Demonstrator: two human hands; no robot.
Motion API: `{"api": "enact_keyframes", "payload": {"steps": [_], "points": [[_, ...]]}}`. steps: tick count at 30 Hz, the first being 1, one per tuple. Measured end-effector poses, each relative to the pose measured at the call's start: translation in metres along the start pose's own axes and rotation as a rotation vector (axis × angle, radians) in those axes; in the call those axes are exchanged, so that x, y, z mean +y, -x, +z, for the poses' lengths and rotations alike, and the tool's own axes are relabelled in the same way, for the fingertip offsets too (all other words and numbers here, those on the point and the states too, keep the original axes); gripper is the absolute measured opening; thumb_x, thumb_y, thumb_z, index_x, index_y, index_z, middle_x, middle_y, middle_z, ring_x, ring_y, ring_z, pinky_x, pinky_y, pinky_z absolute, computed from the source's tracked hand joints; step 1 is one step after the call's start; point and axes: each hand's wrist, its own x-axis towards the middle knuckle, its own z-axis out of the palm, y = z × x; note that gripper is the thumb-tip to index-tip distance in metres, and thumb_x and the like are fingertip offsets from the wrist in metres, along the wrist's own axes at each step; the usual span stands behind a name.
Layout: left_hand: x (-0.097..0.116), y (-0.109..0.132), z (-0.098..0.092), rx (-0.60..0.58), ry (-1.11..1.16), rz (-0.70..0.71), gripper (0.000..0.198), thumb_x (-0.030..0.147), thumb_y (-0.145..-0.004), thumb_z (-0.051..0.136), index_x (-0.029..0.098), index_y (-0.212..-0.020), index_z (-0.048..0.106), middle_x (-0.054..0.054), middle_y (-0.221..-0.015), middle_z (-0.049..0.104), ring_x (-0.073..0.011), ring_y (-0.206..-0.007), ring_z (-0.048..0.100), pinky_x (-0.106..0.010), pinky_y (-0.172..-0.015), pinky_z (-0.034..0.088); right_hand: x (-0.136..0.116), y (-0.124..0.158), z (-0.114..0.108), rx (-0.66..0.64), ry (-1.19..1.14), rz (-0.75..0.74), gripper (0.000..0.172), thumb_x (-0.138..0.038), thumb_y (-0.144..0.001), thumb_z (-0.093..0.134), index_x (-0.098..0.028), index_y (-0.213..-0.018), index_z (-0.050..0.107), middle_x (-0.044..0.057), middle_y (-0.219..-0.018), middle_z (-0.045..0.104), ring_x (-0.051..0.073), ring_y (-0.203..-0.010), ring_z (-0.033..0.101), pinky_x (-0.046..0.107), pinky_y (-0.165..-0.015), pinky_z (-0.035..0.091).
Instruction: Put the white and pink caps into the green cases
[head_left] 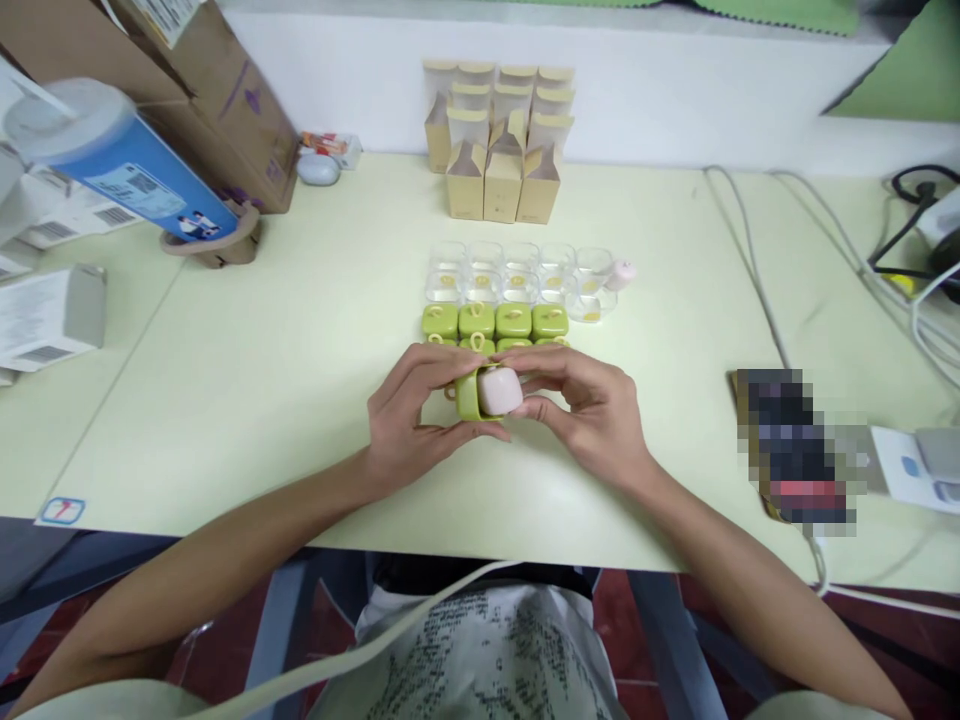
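Note:
Near the front middle of the table, my left hand (pixel 420 410) is closed around a small green case (pixel 467 398) with a yellow loop on its side. A pale pink rounded block (pixel 501 391) sits partly inside the case's opening, which faces right. My right hand (pixel 589 405) grips this block at its right side, thumb below and fingers above. Just beyond my fingertips stand rows of similar green cases (pixel 477 320) with yellow loops. Behind them are rows of clear plastic cups (pixel 517 275) with yellow marks. A small pink piece (pixel 622 274) lies at the right end of the cups.
Open cardboard boxes (pixel 502 180) stand against the wall. At left are a blue cup (pixel 157 175) in a holder, a large carton (pixel 225 110) and white boxes (pixel 56 315). On the right lie a phone (pixel 791 440) and white cables (pixel 757 265).

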Motion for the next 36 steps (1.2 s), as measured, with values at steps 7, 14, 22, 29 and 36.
{"api": "enact_keyframes", "payload": {"steps": [7, 14, 22, 29, 36], "points": [[-0.007, 0.008, 0.010, 0.047, -0.017, -0.059, 0.071, 0.069, -0.082, 0.095, 0.027, -0.130, 0.063, 0.002, -0.102, 0.067, -0.0136, -0.085, 0.066, -0.028, -0.072, 0.056, -0.001, 0.004, 0.010, -0.157, -0.172, 0.200, 0.048, -0.040, -0.097, 0.090, -0.031, -0.142, 0.076, 0.008, -0.134, 0.080, 0.021, -0.110, 0.082, 0.034, -0.088, 0.073], [-0.008, -0.013, -0.001, -0.197, 0.006, 0.079, 0.065, 0.071, -0.100, 0.075, 0.026, -0.146, 0.066, -0.013, -0.135, 0.068, -0.0286, -0.133, 0.069, -0.048, -0.111, 0.062, -0.002, 0.007, 0.009, -0.119, -0.007, 0.051, 0.062, -0.019, -0.099, 0.080, -0.034, -0.157, 0.067, 0.008, -0.142, 0.078, 0.021, -0.114, 0.081, 0.035, -0.091, 0.072], [-0.005, -0.018, -0.007, -0.192, 0.079, 0.009, 0.035, 0.038, -0.103, 0.083, 0.025, -0.135, 0.076, -0.010, -0.123, 0.082, -0.0219, -0.114, 0.080, -0.037, -0.096, 0.069, -0.001, 0.006, 0.002, 0.025, 0.400, -0.169, 0.043, -0.016, -0.096, 0.074, -0.030, -0.136, 0.084, 0.010, -0.137, 0.083, 0.024, -0.111, 0.084, 0.038, -0.085, 0.074], [-0.005, -0.017, -0.008, -0.209, -0.004, 0.058, 0.045, 0.042, -0.103, 0.083, 0.029, -0.145, 0.073, -0.009, -0.126, 0.081, -0.0235, -0.116, 0.080, -0.040, -0.098, 0.070, -0.003, 0.006, 0.004, 0.050, 0.398, -0.146, 0.039, -0.022, -0.094, 0.079, -0.031, -0.130, 0.088, 0.006, -0.130, 0.085, 0.021, -0.094, 0.085, 0.036, -0.077, 0.075], [0.001, -0.018, -0.004, -0.248, 0.025, 0.112, 0.039, 0.030, -0.104, 0.080, 0.028, -0.142, 0.073, -0.009, -0.124, 0.080, -0.0237, -0.116, 0.080, -0.042, -0.098, 0.070, -0.005, 0.008, 0.009, 0.121, 0.485, -0.171, 0.039, -0.014, -0.088, 0.074, -0.027, -0.121, 0.091, 0.005, -0.120, 0.088, 0.024, -0.098, 0.087, 0.036, -0.081, 0.075]]}}
